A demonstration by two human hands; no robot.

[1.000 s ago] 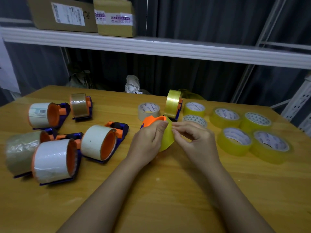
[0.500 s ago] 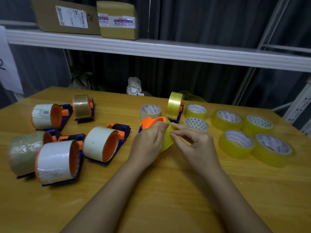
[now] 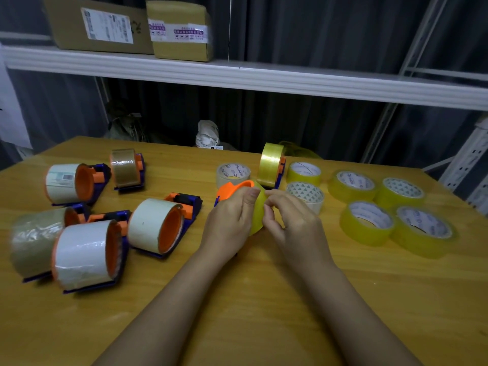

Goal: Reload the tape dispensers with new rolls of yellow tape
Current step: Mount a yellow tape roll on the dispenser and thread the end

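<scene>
**A:** Where's the roll you're working on?

**B:** The yellow roll (image 3: 257, 215) sits on the orange-hubbed dispenser (image 3: 233, 187), mid-table between your hands. Your left hand (image 3: 229, 220) grips dispenser and roll, thumb curled over the top. Your right hand (image 3: 290, 220) has its fingertips (image 3: 268, 207) pinched against the roll's face.

**A:** So which step is this?

**B:** By my reckoning, finding the tape's free end. Next you'd need to lift that edge cleanly and draw it toward the cutter, without letting it fold back on itself.

**A:** And after that?

**B:** One loaded dispenser (image 3: 272, 165) stands just behind; spare yellow rolls (image 3: 367, 223) lie to your right, and dispensers with pale rolls (image 3: 155, 225) wait on your left.
</scene>
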